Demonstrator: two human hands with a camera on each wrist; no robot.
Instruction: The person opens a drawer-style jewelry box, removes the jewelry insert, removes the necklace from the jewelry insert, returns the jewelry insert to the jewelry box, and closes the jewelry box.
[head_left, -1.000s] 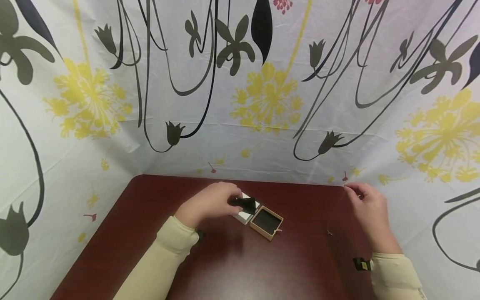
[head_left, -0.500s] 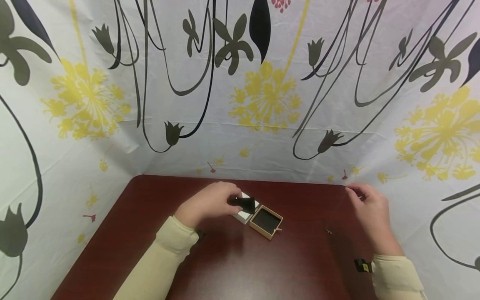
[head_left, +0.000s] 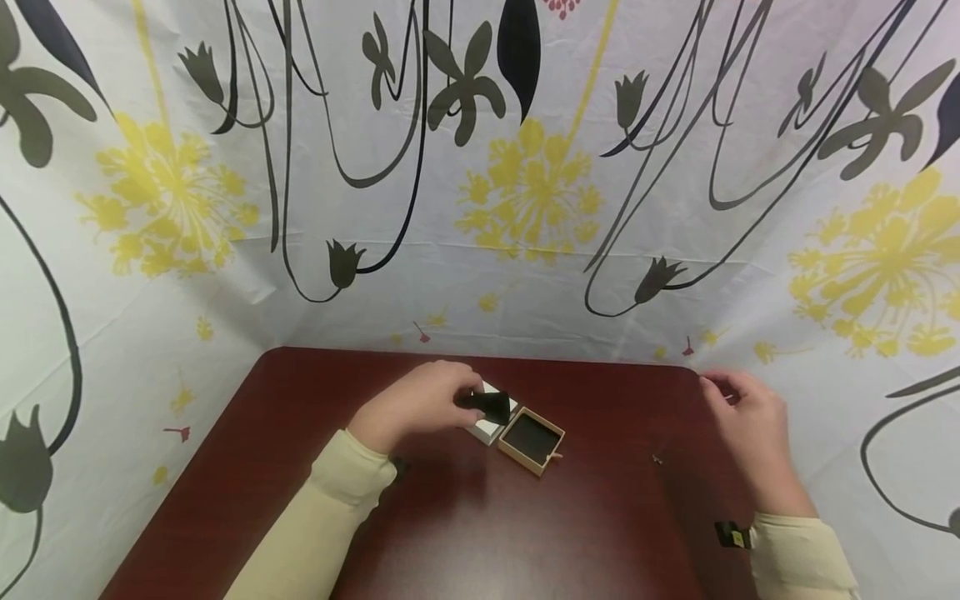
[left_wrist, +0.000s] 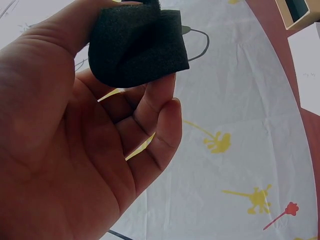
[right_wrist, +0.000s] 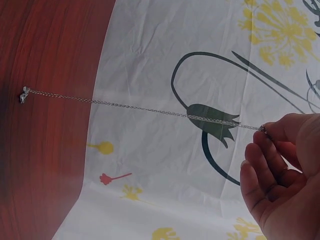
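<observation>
My left hand [head_left: 420, 402] grips a small dark pouch-like piece [left_wrist: 140, 47] with a soft, fuzzy surface, folded between thumb and fingers. Behind and below it lies a white box lid [head_left: 486, 432], partly covered by the hand. Next to the lid sits an open tan box [head_left: 531, 442] with a black inside and a small pull tab. Off to the right, my right hand [head_left: 753, 437] pinches one end of a fine silver necklace [right_wrist: 150, 111] between thumb and forefinger. Its chain hangs taut, with a small pendant [right_wrist: 23, 95] at the lower end.
A dark red table [head_left: 480, 533] spreads beneath both hands. White cloth [head_left: 420, 283] with printed flowers hangs around its back and sides. Small black cameras sit at both wrists, the right one [head_left: 732, 535] plainly seen.
The right hand has drifted slightly to the right with the necklace. My left hand keeps its grip on the dark piece, practically still. The head view has shifted a little.
</observation>
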